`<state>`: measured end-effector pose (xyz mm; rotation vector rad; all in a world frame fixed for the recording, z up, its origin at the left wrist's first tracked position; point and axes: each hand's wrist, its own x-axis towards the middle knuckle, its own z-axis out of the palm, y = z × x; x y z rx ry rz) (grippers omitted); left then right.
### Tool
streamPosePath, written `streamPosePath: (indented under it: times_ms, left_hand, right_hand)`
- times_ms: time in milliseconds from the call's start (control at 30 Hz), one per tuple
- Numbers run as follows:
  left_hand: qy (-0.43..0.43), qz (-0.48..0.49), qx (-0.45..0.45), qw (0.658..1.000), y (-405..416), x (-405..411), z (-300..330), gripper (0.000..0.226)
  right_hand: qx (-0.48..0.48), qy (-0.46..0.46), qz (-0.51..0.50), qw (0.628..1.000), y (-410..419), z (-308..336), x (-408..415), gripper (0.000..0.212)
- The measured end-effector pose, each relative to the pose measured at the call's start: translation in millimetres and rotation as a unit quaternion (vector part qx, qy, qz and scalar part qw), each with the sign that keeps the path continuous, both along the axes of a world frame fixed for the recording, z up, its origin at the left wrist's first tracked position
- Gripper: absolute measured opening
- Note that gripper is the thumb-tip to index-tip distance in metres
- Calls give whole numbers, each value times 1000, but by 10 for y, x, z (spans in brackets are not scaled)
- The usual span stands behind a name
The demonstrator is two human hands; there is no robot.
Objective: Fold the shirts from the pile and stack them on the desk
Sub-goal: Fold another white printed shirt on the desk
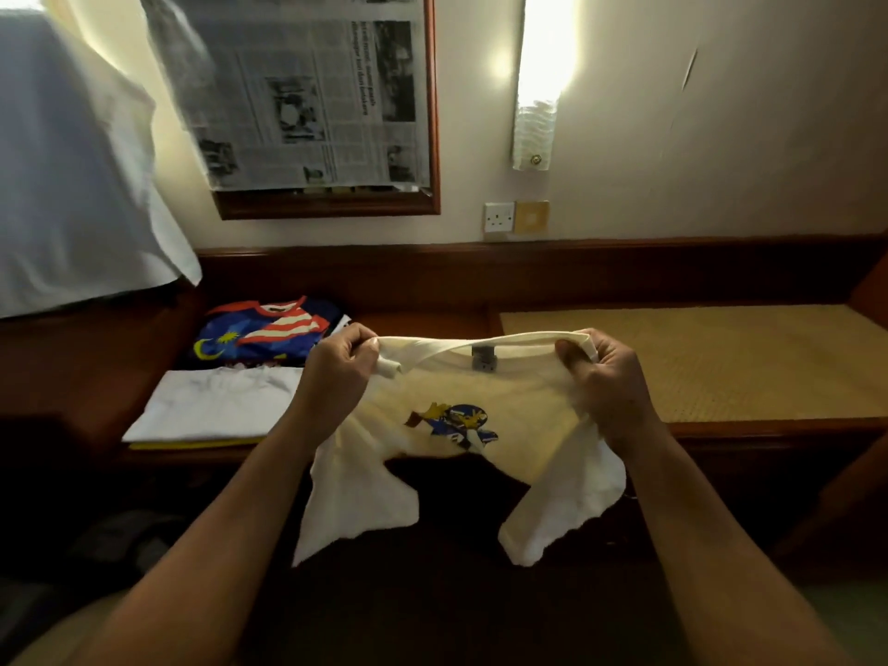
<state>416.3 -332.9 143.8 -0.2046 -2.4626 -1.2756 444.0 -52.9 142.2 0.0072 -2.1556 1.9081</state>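
- Left hand [339,365]: raised in front of the body over the near edge of the desk [423,324], forearm extended forward from the lower left; the fingers are curled and the thumb is pinched down on the left end of the neckline of the cream shirt [461,411].
- Right hand [608,377]: held level with the left hand and apart from it, forearm extended from the lower right; the fingers are curled into a fist around the right end of the same neckline, with gathered cloth bunched beneath the palm.
- Cream shirt: suspended between the two hands, its collar band stretched taut from one hand to the other. A grey label [483,358] is seen inside the neck, and a blue and yellow print [456,423] shows on the body. The two sleeves hang loose below the hands, in front of the desk edge.
- Folded white shirt [216,408]: laid flat on the left part of the desk, on top of a yellow layer visible only as a thin edge.
- Blue, red and white patterned shirt [262,334]: laid on the desk just behind the folded white shirt, next to the wall panel.
- Woven mat [721,358]: set into the right part of the desk top.
- Background: a wood-framed mirror [331,204] covered with newspaper [307,93], a wall lamp [536,132], and a wall socket [499,217] are seen above the desk; a pale cloth [72,175] hangs at the upper left.
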Motion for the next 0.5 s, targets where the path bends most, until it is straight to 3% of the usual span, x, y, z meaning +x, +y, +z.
streamPosePath:
  times_ms: [100,167,233,300,400,500]
  left_hand:
    - [-10,-29,22,999,-255,194,143,16]
    - [-62,-97,72,991,-444,277,231,9]
    - [-136,-167,92,972,-637,296,317,37]
    - [-182,-204,36,961,-819,257,372,50]
    - [-154,-208,-77,963,-1082,139,371,31]
    - [-94,-188,-82,974,-1324,17,310,12]
  right_hand:
    - [1,10,13,1000,-190,104,147,18]
    - [4,18,13,1000,-317,164,177,19]
    - [13,27,11,999,-424,231,160,17]
    - [41,38,11,998,-519,278,94,16]
    - [93,25,13,995,-670,311,-52,13]
    - [124,12,-2,992,-780,343,-174,19]
